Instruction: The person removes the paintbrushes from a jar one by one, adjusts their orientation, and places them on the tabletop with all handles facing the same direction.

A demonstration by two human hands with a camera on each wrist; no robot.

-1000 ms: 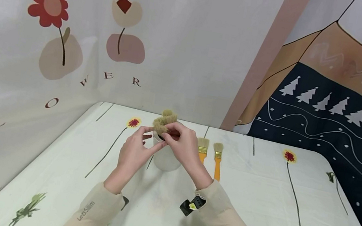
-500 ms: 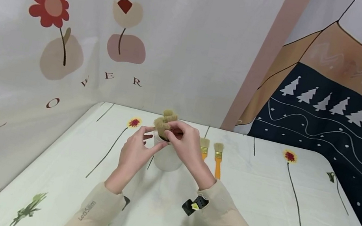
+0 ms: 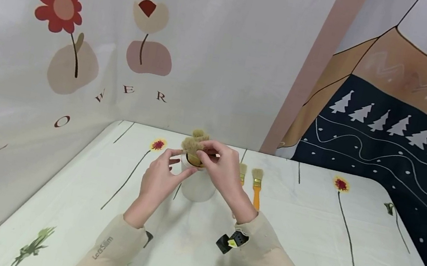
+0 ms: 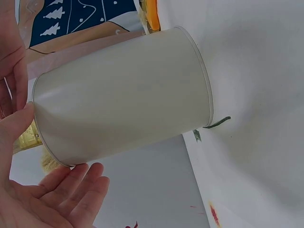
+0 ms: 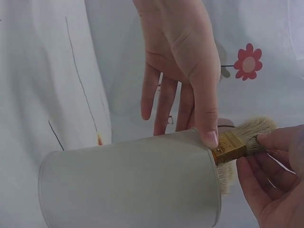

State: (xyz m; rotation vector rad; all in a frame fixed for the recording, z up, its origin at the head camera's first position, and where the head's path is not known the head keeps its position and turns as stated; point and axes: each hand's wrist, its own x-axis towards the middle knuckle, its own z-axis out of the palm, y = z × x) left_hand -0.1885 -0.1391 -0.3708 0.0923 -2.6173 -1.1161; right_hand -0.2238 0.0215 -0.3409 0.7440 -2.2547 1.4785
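Note:
A white cylindrical container (image 3: 197, 189) stands upright on the table. My left hand (image 3: 162, 174) holds it at the rim, with the thumb on the near side and the fingers spread along the far left side. At the mouth, my right hand (image 3: 222, 167) pinches the bristles of a paintbrush (image 5: 232, 146). The brush's brass-coloured ferrule shows at the rim, close to the left thumb; its handle is hidden inside the container. Behind it, the bristles of at least one other brush (image 3: 198, 133) stick up from the container.
Two orange-handled paintbrushes lie on the table right of the container: one in full view (image 3: 256, 188), the other (image 3: 242, 172) partly behind the right hand. The floral tablecloth (image 3: 306, 238) runs back to a white printed curtain (image 3: 217, 58).
My right hand has shifted slightly right, and more of the pinched brush's ferrule shows above the rim. My left hand and the container have stayed almost still.

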